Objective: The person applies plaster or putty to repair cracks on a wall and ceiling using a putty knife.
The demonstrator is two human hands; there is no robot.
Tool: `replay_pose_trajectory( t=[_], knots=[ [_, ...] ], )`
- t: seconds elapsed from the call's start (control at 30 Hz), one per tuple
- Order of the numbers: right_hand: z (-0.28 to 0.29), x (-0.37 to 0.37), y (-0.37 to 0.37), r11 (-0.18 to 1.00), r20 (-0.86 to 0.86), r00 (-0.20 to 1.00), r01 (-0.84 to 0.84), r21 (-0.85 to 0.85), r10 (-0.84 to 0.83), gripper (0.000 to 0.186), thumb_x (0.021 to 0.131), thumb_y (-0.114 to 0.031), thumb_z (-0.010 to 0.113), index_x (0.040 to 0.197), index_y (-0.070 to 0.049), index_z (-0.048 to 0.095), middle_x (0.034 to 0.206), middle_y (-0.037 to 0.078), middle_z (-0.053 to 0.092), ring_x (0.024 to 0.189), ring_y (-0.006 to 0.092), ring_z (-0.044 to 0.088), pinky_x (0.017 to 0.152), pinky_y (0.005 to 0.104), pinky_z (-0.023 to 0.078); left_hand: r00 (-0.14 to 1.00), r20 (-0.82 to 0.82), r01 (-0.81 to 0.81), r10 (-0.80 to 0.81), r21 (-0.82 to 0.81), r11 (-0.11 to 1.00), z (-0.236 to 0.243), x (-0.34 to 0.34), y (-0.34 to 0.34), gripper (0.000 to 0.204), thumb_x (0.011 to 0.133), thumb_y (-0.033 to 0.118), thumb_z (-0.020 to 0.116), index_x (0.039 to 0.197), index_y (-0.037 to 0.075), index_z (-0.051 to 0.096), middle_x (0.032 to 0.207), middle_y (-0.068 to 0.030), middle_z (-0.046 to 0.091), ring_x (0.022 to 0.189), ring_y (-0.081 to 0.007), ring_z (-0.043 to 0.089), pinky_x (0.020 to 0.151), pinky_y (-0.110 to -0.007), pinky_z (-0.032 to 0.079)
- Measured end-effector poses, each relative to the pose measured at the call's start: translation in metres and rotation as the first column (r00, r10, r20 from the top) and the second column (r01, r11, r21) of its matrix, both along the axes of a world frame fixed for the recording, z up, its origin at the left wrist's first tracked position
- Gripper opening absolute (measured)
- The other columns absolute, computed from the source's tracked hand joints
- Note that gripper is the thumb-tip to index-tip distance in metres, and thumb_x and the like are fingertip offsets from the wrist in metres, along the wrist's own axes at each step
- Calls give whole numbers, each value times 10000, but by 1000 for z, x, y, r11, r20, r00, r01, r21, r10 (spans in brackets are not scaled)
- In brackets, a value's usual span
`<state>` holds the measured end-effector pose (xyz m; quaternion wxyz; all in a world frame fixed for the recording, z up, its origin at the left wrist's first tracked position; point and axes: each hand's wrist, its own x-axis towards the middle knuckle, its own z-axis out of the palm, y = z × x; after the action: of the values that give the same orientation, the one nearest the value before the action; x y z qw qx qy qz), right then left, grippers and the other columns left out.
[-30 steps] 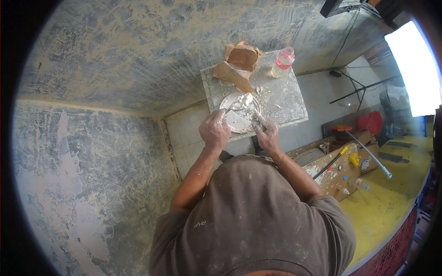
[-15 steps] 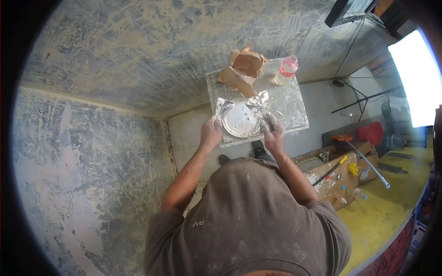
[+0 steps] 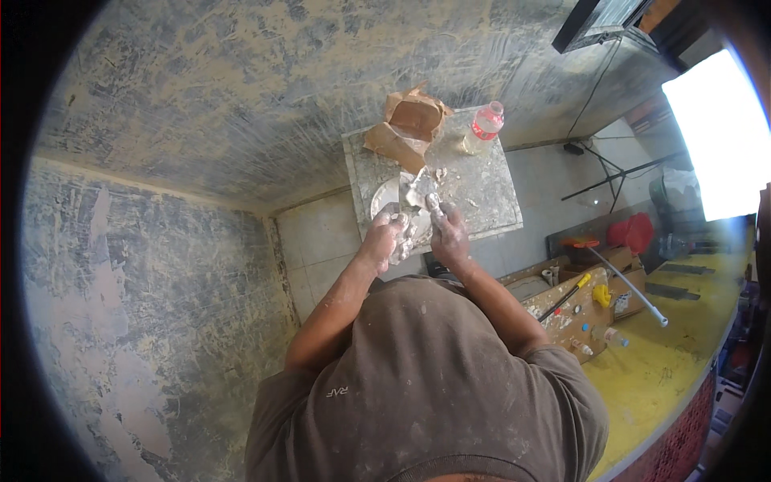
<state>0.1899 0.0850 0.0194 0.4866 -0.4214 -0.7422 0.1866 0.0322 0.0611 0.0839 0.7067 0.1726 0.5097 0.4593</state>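
Note:
Over a white round tub (image 3: 377, 202) my two hands are close together, both smeared with white paste. My left hand (image 3: 381, 241) is closed on a putty knife; clumps of white paste hang beside its fingers. My right hand (image 3: 450, 234) is closed too, on a second paste-covered putty knife whose handle is hidden in the fingers. The metal blades (image 3: 413, 191) meet above the tub, coated with paste, and I cannot tell exactly where one ends and the other begins. The tub stands on a paste-stained square board (image 3: 482, 197), partly covered by my hands.
Beyond the tub, an open brown paper bag (image 3: 414, 120) and a clear bottle with a red label (image 3: 487, 122) stand on the board. Patchy plastered walls (image 3: 201, 96) rise ahead and left. At right are a cardboard box (image 3: 574, 313), a long pole (image 3: 630, 287) and a red container (image 3: 630, 233).
My hands have come together from either side of the tub, bringing the two blades into contact above it. The view has shifted slightly, so the board appears further left.

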Motion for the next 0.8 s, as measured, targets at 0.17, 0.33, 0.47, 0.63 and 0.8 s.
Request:
replay_pose_trajectory(
  t=[0.17, 0.33, 0.47, 0.63, 0.8],
  knots=[
    [-7, 1, -8, 999, 269, 963, 19, -33, -10, 600, 688, 74, 558, 1252, -126, 582, 1040, 150, 561, 882, 355, 562, 726, 421, 505, 998, -53, 38, -38, 4, 999, -8, -3, -2, 193, 952, 139, 437, 1117, 56, 496, 748, -36, 534, 507, -95, 469, 381, -252, 364],
    [-17, 22, -18, 996, 350, 935, -28, -82, 55, 610, 656, 70, 554, 1231, -127, 592, 1001, 136, 554, 880, 344, 557, 710, 429, 504, 1000, -1, 21, -21, -27, 999, -13, -11, -12, 160, 926, 80, 426, 1078, 62, 474, 720, -27, 487, 470, -86, 428, 362, -232, 339],
    [-23, 42, -23, 993, 432, 898, -43, -107, 86, 551, 684, 60, 537, 1199, -121, 608, 914, 125, 552, 793, 332, 570, 660, 429, 507, 995, 92, 39, -42, 35, 999, 4, -32, 3, 111, 930, 94, 431, 1025, 53, 471, 702, -28, 479, 468, -89, 425, 366, -231, 338],
    [11, 39, -16, 942, 258, 963, 150, -299, -72, 307, 877, -23, 498, 1161, -64, 606, 758, 104, 601, 599, 291, 572, 547, 375, 480, 999, -4, -48, 48, 74, 996, -1, -42, 10, 159, 929, 101, 437, 1060, 39, 501, 770, -60, 555, 514, -137, 498, 413, -254, 410],
    [86, 27, -5, 225, -602, 782, -565, -794, -162, 290, 915, -61, 437, 1158, 83, 502, 719, 107, 604, 516, 150, 549, 464, 244, 430, 975, 98, -214, 202, 141, 967, -31, -32, 1, 236, 927, 94, 451, 1124, 13, 554, 871, -64, 606, 738, -146, 579, 668, -289, 489]
  ],
)
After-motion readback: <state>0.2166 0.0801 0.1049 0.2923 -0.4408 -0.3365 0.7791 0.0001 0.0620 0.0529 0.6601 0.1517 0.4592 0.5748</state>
